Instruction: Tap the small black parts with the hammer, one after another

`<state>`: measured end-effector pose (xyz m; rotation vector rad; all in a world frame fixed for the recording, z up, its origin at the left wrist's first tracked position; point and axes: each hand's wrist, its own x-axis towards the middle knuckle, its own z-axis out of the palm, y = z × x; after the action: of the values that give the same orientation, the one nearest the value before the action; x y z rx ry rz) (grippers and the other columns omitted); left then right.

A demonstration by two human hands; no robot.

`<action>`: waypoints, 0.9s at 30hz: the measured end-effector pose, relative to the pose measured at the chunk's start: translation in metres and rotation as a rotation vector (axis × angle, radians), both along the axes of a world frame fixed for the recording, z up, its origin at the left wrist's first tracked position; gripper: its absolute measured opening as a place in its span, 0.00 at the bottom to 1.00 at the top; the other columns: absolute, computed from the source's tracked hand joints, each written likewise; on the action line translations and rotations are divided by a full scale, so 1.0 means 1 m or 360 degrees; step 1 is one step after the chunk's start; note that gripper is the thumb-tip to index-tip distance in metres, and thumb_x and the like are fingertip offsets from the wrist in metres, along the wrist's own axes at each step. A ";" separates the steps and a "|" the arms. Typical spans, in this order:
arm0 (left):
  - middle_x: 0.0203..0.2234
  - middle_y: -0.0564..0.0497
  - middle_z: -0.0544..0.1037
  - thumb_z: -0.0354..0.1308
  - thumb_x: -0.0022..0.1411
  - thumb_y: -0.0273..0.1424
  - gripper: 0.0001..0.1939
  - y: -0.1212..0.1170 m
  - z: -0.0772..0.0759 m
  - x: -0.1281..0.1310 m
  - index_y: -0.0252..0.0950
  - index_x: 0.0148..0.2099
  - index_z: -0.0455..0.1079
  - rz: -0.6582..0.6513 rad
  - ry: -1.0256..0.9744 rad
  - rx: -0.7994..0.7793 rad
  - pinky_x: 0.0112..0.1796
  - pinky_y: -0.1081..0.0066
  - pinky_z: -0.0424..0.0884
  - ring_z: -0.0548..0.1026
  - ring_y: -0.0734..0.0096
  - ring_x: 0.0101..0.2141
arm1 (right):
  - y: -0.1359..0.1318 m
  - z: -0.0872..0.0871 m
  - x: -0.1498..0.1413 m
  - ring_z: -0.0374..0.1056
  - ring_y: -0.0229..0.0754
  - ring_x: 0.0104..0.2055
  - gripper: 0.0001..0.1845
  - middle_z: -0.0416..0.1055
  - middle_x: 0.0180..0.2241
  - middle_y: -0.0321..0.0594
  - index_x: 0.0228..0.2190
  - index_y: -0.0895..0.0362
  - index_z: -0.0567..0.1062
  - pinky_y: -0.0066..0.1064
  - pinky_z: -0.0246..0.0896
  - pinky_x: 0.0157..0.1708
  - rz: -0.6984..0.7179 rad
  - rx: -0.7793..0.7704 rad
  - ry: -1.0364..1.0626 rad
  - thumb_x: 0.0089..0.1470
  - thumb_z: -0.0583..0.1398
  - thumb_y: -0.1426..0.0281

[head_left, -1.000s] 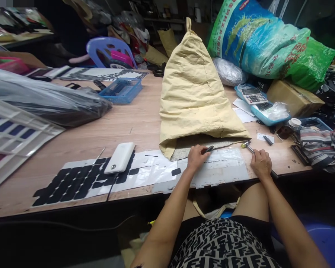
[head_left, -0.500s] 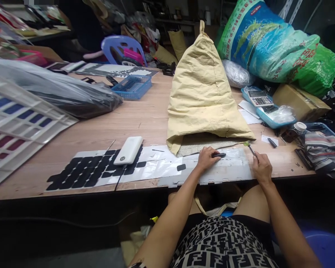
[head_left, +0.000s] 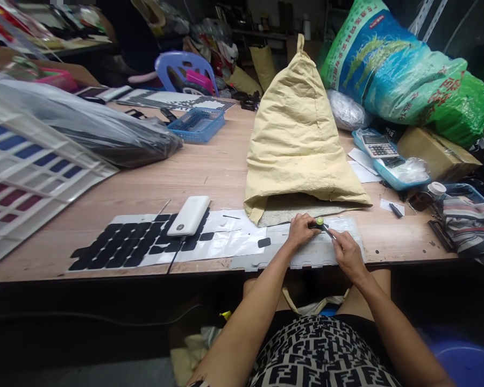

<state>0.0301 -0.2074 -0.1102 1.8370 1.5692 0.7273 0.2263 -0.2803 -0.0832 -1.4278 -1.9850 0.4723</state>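
Note:
My left hand point(head_left: 301, 230) is closed on a small black piece point(head_left: 315, 226), which it holds over the clear plastic sheet point(head_left: 282, 259) at the table's front edge. Closed round a slim handle, my right hand point(head_left: 349, 252) holds a small tool point(head_left: 326, 229) with a rounded yellow-green head. That head is at the black piece, close to my left fingertips; whether they touch I cannot tell. Left of my hands, a single black rounded patch point(head_left: 264, 242) lies by the sheet's edge. White backing paper point(head_left: 242, 236) carries rows of black patches point(head_left: 116, 244).
A cream cloth sack point(head_left: 296, 145) stands just beyond my hands. A white power bank point(head_left: 189, 216) with a cable rests on the patches. To the right are a calculator point(head_left: 378, 146) in a blue tray, a capped jar point(head_left: 436, 189) and striped cloth point(head_left: 470, 228). A white plastic crate point(head_left: 44, 199) stands left.
My right hand has moved left with the tool, bringing its yellow-green head from the right of the sack to the black piece. My left hand keeps its hold. The view has shifted slightly.

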 end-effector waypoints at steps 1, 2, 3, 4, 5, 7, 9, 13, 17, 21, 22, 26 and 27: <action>0.38 0.51 0.80 0.70 0.56 0.33 0.06 0.000 0.000 0.000 0.43 0.38 0.81 0.0004 0.0004 -0.0003 0.51 0.59 0.64 0.71 0.57 0.47 | 0.000 -0.001 0.001 0.70 0.43 0.40 0.21 0.73 0.37 0.42 0.56 0.50 0.76 0.35 0.68 0.44 0.0001 -0.0013 -0.0011 0.66 0.53 0.68; 0.38 0.51 0.80 0.70 0.56 0.33 0.07 0.000 0.001 0.000 0.43 0.39 0.81 0.0008 0.0001 -0.0003 0.51 0.59 0.64 0.71 0.57 0.47 | 0.001 -0.002 0.002 0.70 0.43 0.40 0.21 0.73 0.37 0.42 0.56 0.51 0.76 0.34 0.68 0.44 -0.0008 -0.0019 -0.0012 0.66 0.53 0.68; 0.38 0.51 0.80 0.70 0.55 0.33 0.07 0.000 0.001 0.001 0.43 0.39 0.81 0.0011 -0.0007 0.0000 0.51 0.59 0.64 0.71 0.57 0.47 | 0.001 -0.002 0.003 0.71 0.43 0.40 0.21 0.73 0.37 0.42 0.56 0.52 0.76 0.35 0.68 0.44 -0.0023 -0.0018 -0.0005 0.66 0.53 0.68; 0.38 0.51 0.80 0.70 0.55 0.33 0.08 0.000 0.000 0.001 0.43 0.40 0.81 0.0013 -0.0018 0.0004 0.51 0.58 0.64 0.71 0.57 0.47 | 0.001 -0.002 0.005 0.71 0.43 0.41 0.21 0.73 0.38 0.43 0.56 0.52 0.76 0.35 0.68 0.45 -0.0042 -0.0009 0.0006 0.66 0.52 0.68; 0.38 0.51 0.80 0.70 0.56 0.33 0.08 0.000 0.000 0.001 0.43 0.40 0.81 0.0013 -0.0029 0.0009 0.51 0.58 0.64 0.71 0.57 0.47 | 0.001 -0.001 0.006 0.71 0.43 0.41 0.21 0.73 0.39 0.43 0.56 0.53 0.76 0.35 0.68 0.45 -0.0060 0.0002 0.0016 0.67 0.52 0.68; 0.38 0.51 0.80 0.70 0.56 0.33 0.08 0.000 -0.001 0.001 0.44 0.40 0.82 0.0010 -0.0042 0.0017 0.51 0.58 0.64 0.71 0.57 0.48 | 0.001 -0.001 0.008 0.71 0.43 0.42 0.22 0.73 0.40 0.44 0.57 0.54 0.76 0.35 0.67 0.47 -0.0080 0.0020 0.0025 0.67 0.52 0.68; 0.38 0.51 0.80 0.70 0.56 0.33 0.08 0.000 -0.002 0.001 0.44 0.40 0.82 0.0015 -0.0040 0.0021 0.51 0.58 0.64 0.71 0.56 0.48 | 0.000 -0.001 0.009 0.71 0.44 0.43 0.21 0.74 0.39 0.44 0.56 0.54 0.76 0.35 0.67 0.47 -0.0080 0.0017 0.0009 0.66 0.52 0.68; 0.38 0.51 0.81 0.70 0.55 0.33 0.09 0.001 -0.005 0.001 0.44 0.41 0.82 0.0014 -0.0026 0.0029 0.51 0.58 0.64 0.70 0.56 0.48 | 0.001 -0.001 0.015 0.72 0.44 0.43 0.21 0.75 0.39 0.43 0.55 0.52 0.77 0.36 0.68 0.47 -0.0108 0.0023 -0.0016 0.66 0.52 0.68; 0.38 0.51 0.80 0.70 0.55 0.33 0.09 0.001 -0.008 0.000 0.44 0.40 0.81 -0.0001 -0.0021 0.0051 0.50 0.58 0.64 0.70 0.56 0.47 | 0.009 0.001 0.038 0.71 0.44 0.43 0.21 0.74 0.40 0.42 0.55 0.52 0.77 0.35 0.67 0.46 -0.0277 0.0114 -0.0088 0.66 0.52 0.68; 0.37 0.51 0.80 0.69 0.55 0.33 0.08 -0.001 -0.009 -0.001 0.44 0.40 0.81 -0.0038 0.0011 0.0065 0.49 0.58 0.64 0.70 0.56 0.46 | 0.019 -0.001 0.077 0.68 0.42 0.38 0.20 0.72 0.39 0.42 0.54 0.51 0.77 0.31 0.60 0.36 -0.0655 0.0135 -0.0475 0.64 0.54 0.69; 0.37 0.51 0.80 0.69 0.54 0.33 0.08 -0.001 -0.009 -0.002 0.44 0.39 0.81 -0.0051 0.0014 0.0066 0.49 0.58 0.63 0.70 0.56 0.46 | 0.022 -0.004 0.086 0.66 0.41 0.36 0.20 0.71 0.39 0.41 0.54 0.51 0.78 0.31 0.57 0.34 -0.0732 0.0144 -0.0581 0.64 0.54 0.70; 0.36 0.51 0.79 0.70 0.54 0.33 0.08 -0.002 -0.009 -0.002 0.45 0.39 0.82 -0.0093 0.0007 0.0057 0.49 0.58 0.63 0.70 0.56 0.45 | 0.031 -0.014 0.109 0.59 0.43 0.37 0.19 0.69 0.36 0.43 0.52 0.53 0.78 0.33 0.51 0.36 -0.0812 0.0256 -0.0841 0.64 0.54 0.71; 0.36 0.51 0.79 0.70 0.53 0.34 0.08 -0.001 -0.008 -0.002 0.45 0.39 0.82 -0.0101 0.0005 0.0053 0.49 0.58 0.63 0.69 0.56 0.46 | 0.033 -0.017 0.111 0.59 0.43 0.38 0.19 0.69 0.36 0.43 0.52 0.53 0.78 0.34 0.51 0.37 -0.0810 0.0280 -0.0874 0.64 0.54 0.71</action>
<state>0.0278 -0.2089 -0.1181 1.9037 1.5019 0.7259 0.3370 -0.2475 -0.0999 -2.0051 -1.8775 -0.3471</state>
